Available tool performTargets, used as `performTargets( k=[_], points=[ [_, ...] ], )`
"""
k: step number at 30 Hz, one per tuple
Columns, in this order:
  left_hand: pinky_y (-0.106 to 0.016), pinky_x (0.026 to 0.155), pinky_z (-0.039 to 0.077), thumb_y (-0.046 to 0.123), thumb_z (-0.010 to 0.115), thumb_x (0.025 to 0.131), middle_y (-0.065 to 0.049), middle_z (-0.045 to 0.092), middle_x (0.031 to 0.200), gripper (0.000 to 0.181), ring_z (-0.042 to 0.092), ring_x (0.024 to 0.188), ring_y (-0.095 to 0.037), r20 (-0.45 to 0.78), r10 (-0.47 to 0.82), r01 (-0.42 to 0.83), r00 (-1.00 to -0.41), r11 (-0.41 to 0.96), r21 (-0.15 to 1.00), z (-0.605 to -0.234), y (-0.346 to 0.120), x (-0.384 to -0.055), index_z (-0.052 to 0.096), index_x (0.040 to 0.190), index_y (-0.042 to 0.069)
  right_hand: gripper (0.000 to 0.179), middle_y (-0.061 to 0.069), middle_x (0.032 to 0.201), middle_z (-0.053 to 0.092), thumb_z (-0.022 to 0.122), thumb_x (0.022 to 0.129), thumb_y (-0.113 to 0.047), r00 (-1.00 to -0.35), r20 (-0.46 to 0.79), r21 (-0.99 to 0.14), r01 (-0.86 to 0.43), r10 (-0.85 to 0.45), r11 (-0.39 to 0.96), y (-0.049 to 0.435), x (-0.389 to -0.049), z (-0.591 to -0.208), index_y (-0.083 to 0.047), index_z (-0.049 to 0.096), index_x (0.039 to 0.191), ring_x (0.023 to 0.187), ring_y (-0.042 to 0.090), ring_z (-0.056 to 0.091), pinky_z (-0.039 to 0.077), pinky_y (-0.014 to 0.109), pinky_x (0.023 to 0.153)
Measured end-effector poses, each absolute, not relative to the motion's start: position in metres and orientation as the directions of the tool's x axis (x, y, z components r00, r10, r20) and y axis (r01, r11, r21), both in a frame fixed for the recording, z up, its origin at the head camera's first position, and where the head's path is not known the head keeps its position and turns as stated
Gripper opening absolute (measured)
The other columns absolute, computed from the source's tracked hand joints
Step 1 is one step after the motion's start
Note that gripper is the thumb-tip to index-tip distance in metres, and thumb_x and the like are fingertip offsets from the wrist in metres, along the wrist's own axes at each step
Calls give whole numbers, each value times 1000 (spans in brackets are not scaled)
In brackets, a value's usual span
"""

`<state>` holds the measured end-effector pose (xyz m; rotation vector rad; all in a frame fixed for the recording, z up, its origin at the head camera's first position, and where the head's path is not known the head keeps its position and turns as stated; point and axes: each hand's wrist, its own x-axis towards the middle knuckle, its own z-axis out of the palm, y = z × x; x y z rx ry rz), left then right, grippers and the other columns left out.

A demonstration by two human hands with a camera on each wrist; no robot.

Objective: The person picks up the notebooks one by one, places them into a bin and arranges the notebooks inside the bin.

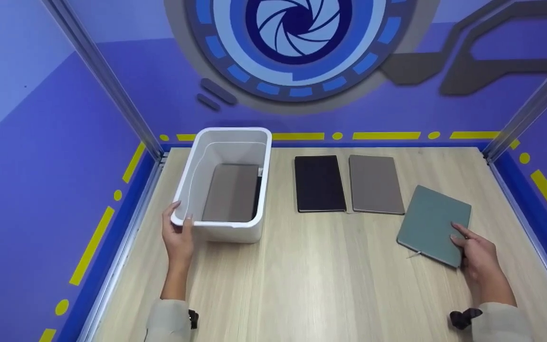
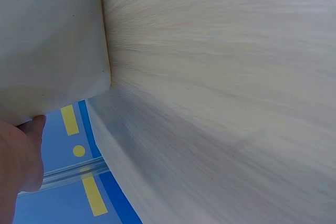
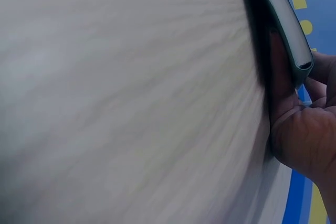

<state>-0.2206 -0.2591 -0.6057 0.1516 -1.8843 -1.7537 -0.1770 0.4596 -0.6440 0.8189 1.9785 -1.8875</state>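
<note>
My right hand [image 1: 480, 254] grips a green notebook [image 1: 435, 223] by its lower right edge, some fingers under it and others on the cover. In the right wrist view the notebook [image 3: 289, 24] is raised at this edge, with fingers between it and the table. My left hand [image 1: 178, 237] holds the near left corner of a white bin [image 1: 266, 190], fingers over the rim. The left wrist view shows the bin's outer wall [image 2: 52, 40] with the hand [image 2: 21, 156] at its edge. Inside the bin lies a taupe notebook [image 1: 233, 192], with a dark one partly hidden beneath it.
A black notebook [image 1: 320, 184] and a taupe notebook [image 1: 375, 184] lie side by side right of the bin. The green notebook's corner is close to the taupe one. Blue-purple panels [image 1: 302, 121] border the wooden table [image 1: 311, 275] at the back and sides.
</note>
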Motion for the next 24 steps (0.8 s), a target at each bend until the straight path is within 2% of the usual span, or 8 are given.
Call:
performTargets(
  k=[4, 8, 11, 12, 14, 16, 19, 24],
  points=[
    [-15, 95, 49, -2, 60, 98, -25, 58, 138, 50, 59, 120, -28, 319, -434, 283, -843, 147, 948, -606, -259, -220, 52, 147, 1, 69, -2, 177, -18, 56, 110, -37, -797, -565, -817, 577, 214, -6, 459, -176, -644, -34, 18, 169, 166, 33, 2, 18, 50, 132],
    [-16, 94, 49, -2, 60, 98, -25, 59, 135, 50, 60, 117, -23, 323, -435, 286, -840, 151, 946, -607, -260, -220, 52, 147, 1, 70, -3, 177, -16, 57, 110, -37, -799, -561, -818, 575, 216, 0, 458, -176, -644, -36, 19, 168, 166, 32, 3, 23, 44, 131],
    [-15, 93, 49, -2, 60, 98, -25, 59, 135, 50, 60, 114, -15, 324, -444, 283, -835, 159, 946, -607, -260, -219, 52, 147, 1, 70, -2, 177, -17, 59, 109, -37, -802, -558, -821, 571, 210, -1, 457, -176, -644, -36, 20, 168, 166, 31, 2, 45, 28, 118],
    [-15, 93, 49, -3, 60, 98, -26, 59, 135, 50, 60, 113, -14, 326, -446, 284, -834, 159, 945, -607, -260, -218, 52, 147, 0, 70, -2, 177, -16, 59, 109, -37, -803, -558, -821, 571, 208, 1, 457, -176, -644, -35, 20, 168, 166, 31, 3, 50, 22, 110],
    [-15, 93, 49, -3, 60, 97, -27, 59, 135, 50, 60, 113, -13, 328, -452, 283, -830, 165, 945, -608, -261, -218, 52, 146, 0, 71, -2, 177, -16, 60, 109, -37, -802, -560, -820, 572, 208, -1, 457, -176, -643, -36, 21, 168, 166, 31, 3, 50, 21, 109],
    [-15, 93, 49, -3, 61, 97, -27, 59, 136, 50, 60, 114, -15, 327, -452, 286, -830, 158, 945, -608, -261, -219, 52, 146, -1, 70, -2, 177, -17, 59, 109, -37, -801, -562, -820, 572, 207, -11, 456, -176, -643, -36, 21, 168, 166, 31, 2, 44, 29, 120],
    [-15, 94, 49, -2, 61, 97, -26, 59, 137, 50, 60, 115, -18, 323, -451, 285, -832, 154, 946, -608, -261, -220, 53, 146, 1, 70, -4, 176, -18, 60, 109, -37, -798, -565, -820, 570, 209, -38, 456, -176, -643, -37, 22, 167, 166, 29, -1, 17, 45, 133],
    [-15, 93, 48, -1, 62, 97, -25, 58, 137, 51, 59, 114, -18, 319, -448, 279, -835, 155, 948, -607, -260, -220, 53, 147, 2, 72, -4, 177, -17, 62, 108, -37, -800, -561, -824, 564, 212, -54, 455, -175, -644, -35, 23, 168, 166, 29, -2, 13, 48, 133]
  ],
)
